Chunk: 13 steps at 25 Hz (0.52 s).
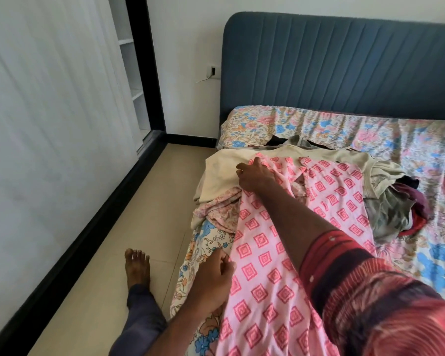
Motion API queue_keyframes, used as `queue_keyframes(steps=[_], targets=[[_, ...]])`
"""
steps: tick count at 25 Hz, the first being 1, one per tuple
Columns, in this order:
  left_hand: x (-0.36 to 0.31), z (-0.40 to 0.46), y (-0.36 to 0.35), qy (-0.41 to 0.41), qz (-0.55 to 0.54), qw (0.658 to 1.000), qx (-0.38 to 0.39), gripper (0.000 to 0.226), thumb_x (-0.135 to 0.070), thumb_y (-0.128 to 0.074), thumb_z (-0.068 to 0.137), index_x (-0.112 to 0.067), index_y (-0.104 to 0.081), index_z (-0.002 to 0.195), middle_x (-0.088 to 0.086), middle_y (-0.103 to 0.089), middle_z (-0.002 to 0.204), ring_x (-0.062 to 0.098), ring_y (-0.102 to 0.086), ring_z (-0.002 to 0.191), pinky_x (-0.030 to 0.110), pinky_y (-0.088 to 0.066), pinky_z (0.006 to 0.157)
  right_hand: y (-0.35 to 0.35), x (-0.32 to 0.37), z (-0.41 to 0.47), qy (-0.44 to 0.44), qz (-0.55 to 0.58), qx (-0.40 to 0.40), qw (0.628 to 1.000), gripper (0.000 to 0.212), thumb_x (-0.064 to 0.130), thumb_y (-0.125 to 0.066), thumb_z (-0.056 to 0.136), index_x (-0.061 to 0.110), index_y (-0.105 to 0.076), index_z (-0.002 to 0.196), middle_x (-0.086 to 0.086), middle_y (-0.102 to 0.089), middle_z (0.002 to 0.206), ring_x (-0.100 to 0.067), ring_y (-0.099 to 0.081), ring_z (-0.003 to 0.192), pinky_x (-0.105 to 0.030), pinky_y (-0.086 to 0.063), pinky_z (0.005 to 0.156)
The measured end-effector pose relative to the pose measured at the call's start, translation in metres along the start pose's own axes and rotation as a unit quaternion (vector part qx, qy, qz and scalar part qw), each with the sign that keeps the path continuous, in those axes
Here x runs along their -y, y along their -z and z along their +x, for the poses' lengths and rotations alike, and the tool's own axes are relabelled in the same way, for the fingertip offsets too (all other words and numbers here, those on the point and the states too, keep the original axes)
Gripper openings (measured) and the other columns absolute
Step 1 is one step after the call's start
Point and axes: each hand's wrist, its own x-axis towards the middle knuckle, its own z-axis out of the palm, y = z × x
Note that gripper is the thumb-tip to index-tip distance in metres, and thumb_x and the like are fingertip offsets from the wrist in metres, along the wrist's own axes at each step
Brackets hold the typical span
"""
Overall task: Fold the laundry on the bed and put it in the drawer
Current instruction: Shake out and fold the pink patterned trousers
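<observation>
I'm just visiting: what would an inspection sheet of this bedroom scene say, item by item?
Surface: bed with floral sheet, blue headboard behind.
Job's things: pink patterned garment spread lengthwise along the bed's edge; cream shirt lies under its far end.
Clutter: heap of grey, maroon and dark clothes to the right; small floral cloth at the bed's edge.
Hands: right hand grips the pink garment's far end; left hand pinches its near edge.
Cables: thin white cable hanging from the wall socket.
Surroundings: tiled floor, white wardrobe doors, open shelves; no drawer in view.
</observation>
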Motion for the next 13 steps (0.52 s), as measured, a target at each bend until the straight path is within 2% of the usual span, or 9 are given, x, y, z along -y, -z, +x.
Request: queue_keyframes(steps=[2,3,5,8,10,12,13], targets=[[0.009,-0.008,0.005,-0.011,-0.021,0.999,0.023,0.02,-0.029,-0.066,0.097,-0.02,-0.051,0.088,0.002,-0.073,0.084,0.009,-0.073,0.075,0.024,-0.053,0.058,-0.003,0.0,0.01,-0.022,-0.015,0.037,0.999,0.053,0.043,-0.034,0.101,0.026,-0.044,0.149,-0.017,-0.028,0.16,-0.043,-0.036,0.141,-0.064,-0.04,0.107],[0.014,-0.012,0.007,-0.012,-0.015,0.999,0.028,0.019,-0.028,-0.072,0.093,-0.018,-0.056,0.088,0.0,-0.074,0.081,0.008,-0.073,0.072,0.022,-0.052,0.057,-0.005,0.001,0.011,-0.032,-0.006,0.023,0.999,0.053,0.042,-0.038,0.1,0.02,-0.047,0.147,-0.019,-0.037,0.155,-0.042,-0.04,0.14,-0.061,-0.042,0.107],[0.021,-0.015,0.007,-0.023,-0.007,0.999,0.026,0.018,-0.028,-0.078,0.088,-0.018,-0.063,0.088,-0.004,-0.073,0.077,0.006,-0.071,0.069,0.02,-0.051,0.057,-0.003,0.001,0.01,-0.063,0.064,-0.063,0.994,0.046,0.032,-0.052,0.099,0.009,-0.054,0.138,-0.019,-0.052,0.142,-0.039,-0.052,0.129,-0.051,-0.048,0.102],[0.022,-0.022,0.0,-0.088,-0.036,0.995,0.0,0.008,-0.029,-0.068,0.096,-0.027,-0.062,0.094,-0.012,-0.074,0.089,0.009,-0.071,0.08,0.031,-0.058,0.066,0.005,-0.006,0.008,-0.117,0.204,-0.163,0.958,0.049,0.033,-0.072,0.09,0.007,-0.059,0.13,-0.014,-0.063,0.128,-0.035,-0.06,0.118,-0.041,-0.05,0.094],[0.016,-0.027,-0.009,-0.136,-0.046,0.989,-0.03,0.003,-0.027,-0.058,0.102,-0.029,-0.057,0.1,-0.016,-0.071,0.093,0.013,-0.069,0.081,0.036,-0.057,0.063,0.013,-0.014,0.007,-0.119,0.256,-0.191,0.94,0.045,0.026,-0.082,0.082,0.009,-0.068,0.121,-0.011,-0.068,0.122,-0.03,-0.063,0.113,-0.033,-0.049,0.086],[0.0,-0.031,-0.019,-0.172,-0.053,0.981,-0.067,0.006,-0.028,-0.054,0.103,-0.033,-0.055,0.101,-0.017,-0.07,0.092,0.012,-0.068,0.075,0.028,-0.05,0.053,0.024,-0.029,0.003,-0.097,0.308,-0.192,0.927,0.037,0.008,-0.081,0.08,0.01,-0.074,0.116,-0.01,-0.07,0.121,-0.028,-0.063,0.113,-0.029,-0.047,0.084],[-0.012,-0.031,-0.022,-0.187,-0.057,0.977,-0.085,0.006,-0.031,-0.053,0.103,-0.036,-0.056,0.101,-0.017,-0.069,0.09,0.01,-0.067,0.073,0.023,-0.048,0.054,0.03,-0.038,0.001,-0.08,0.346,-0.194,0.914,0.04,0.001,-0.08,0.078,0.01,-0.074,0.117,-0.01,-0.069,0.122,-0.027,-0.063,0.113,-0.027,-0.048,0.086]])
